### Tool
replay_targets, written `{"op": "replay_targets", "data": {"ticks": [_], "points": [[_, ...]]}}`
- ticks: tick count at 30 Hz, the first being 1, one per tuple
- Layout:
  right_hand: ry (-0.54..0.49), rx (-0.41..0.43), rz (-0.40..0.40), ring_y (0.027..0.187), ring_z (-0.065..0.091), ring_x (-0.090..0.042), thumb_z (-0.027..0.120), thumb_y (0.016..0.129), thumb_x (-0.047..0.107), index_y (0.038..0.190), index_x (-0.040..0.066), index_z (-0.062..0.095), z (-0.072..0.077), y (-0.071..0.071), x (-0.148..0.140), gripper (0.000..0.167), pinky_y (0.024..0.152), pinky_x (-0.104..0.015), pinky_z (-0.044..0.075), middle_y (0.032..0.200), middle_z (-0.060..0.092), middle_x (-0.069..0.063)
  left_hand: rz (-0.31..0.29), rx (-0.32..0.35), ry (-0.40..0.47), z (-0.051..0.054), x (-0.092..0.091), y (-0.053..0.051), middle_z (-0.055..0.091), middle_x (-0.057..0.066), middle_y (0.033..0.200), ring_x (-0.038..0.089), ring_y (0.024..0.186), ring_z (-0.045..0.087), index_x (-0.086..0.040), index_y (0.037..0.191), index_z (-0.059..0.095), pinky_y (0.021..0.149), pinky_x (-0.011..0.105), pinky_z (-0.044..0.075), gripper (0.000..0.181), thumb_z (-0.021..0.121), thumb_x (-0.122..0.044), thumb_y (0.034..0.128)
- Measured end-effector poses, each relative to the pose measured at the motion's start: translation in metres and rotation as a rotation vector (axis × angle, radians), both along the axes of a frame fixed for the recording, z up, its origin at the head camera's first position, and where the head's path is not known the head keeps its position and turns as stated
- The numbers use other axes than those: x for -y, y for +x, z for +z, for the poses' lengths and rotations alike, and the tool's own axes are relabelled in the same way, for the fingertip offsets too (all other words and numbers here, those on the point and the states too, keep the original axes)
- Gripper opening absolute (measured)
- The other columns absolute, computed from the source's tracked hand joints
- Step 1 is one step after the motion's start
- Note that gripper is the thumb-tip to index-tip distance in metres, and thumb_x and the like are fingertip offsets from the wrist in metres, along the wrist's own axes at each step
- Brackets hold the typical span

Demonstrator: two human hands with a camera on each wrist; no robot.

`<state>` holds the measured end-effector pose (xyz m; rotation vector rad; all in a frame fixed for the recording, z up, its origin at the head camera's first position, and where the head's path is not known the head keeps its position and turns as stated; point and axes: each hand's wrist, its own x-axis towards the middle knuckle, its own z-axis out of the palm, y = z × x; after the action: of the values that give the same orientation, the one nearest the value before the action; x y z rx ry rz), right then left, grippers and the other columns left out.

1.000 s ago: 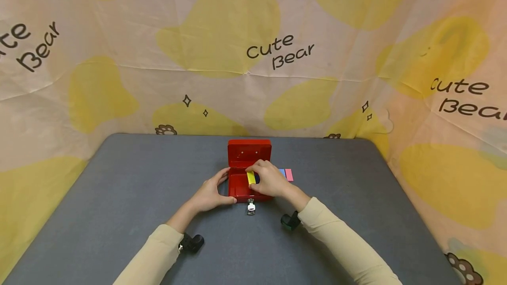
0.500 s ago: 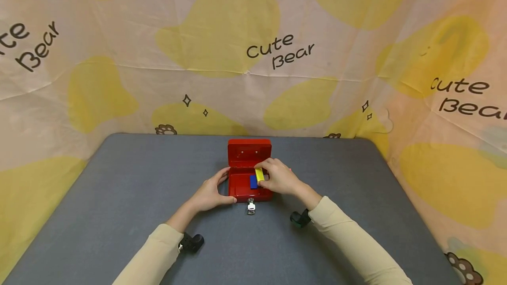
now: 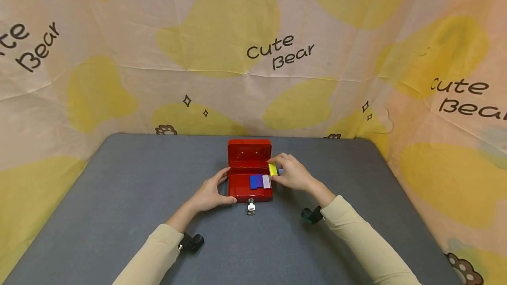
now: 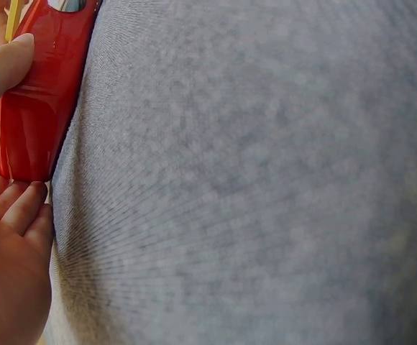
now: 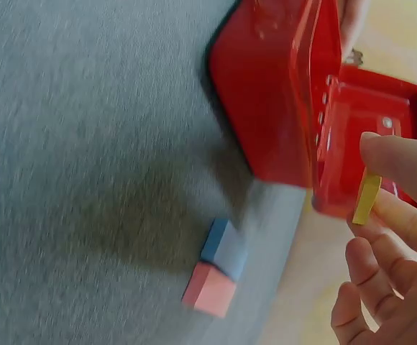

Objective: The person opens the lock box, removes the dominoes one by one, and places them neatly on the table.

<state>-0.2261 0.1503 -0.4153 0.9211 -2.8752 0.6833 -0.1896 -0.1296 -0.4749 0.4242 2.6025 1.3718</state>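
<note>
A red cash box (image 3: 240, 184) stands on the table with its lid raised. My left hand (image 3: 210, 193) grips its front left corner, thumb at the front and fingers along the side. Between the thumb and fingers of my right hand (image 3: 294, 174) is a pinched yellow block (image 3: 273, 169), held up near the box's right rim. Inside the box, side by side, lie a blue block (image 3: 253, 182), a purple block (image 3: 259, 180) and a white block (image 3: 266, 182). In the right wrist view the yellow block (image 5: 367, 198) appears edge-on, apart from the box wall.
Outside the box on its right, a light blue block (image 5: 225, 249) and a pink block (image 5: 209, 290) rest together on the grey table (image 3: 158, 175). A silver latch (image 3: 251, 207) juts from the box front. A printed curtain (image 3: 222, 34) surrounds the table.
My right hand has carried the yellow block rightward from over the box's middle to its right rim, uncovering the blocks inside. My left hand has stayed on the box.
</note>
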Motion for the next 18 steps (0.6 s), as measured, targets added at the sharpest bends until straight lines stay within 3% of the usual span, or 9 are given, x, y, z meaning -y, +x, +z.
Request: {"op": "replay_targets", "data": {"ticks": [8,18], "points": [[-0.037,-0.017,-0.028,0.087,0.053,-0.023,0.074,0.076,0.016,0.117,0.003,0.061,-0.006,-0.006,-0.020,0.045,0.072,-0.031,0.046,0.109,0.059,-0.009,-0.008,-0.009,0.004,0.000,0.001,0.000,0.044,0.013,0.140,0.024,0.128,0.043,-0.013,0.143,0.031,0.104,0.047,0.034,0.092,0.081,-0.029,0.0670],[-0.053,0.054,-0.077,0.084,0.055,-0.025,0.072,0.077,0.012,0.119,0.002,0.060,-0.011,-0.011,-0.041,0.045,0.069,-0.030,0.048,0.110,0.058,-0.012,-0.004,-0.012,0.012,-0.001,0.000,0.000,0.044,0.012,0.140,0.023,0.128,0.043,-0.013,0.143,0.031,0.104,0.047,0.034,0.092,0.081,-0.028,0.0666]]}}
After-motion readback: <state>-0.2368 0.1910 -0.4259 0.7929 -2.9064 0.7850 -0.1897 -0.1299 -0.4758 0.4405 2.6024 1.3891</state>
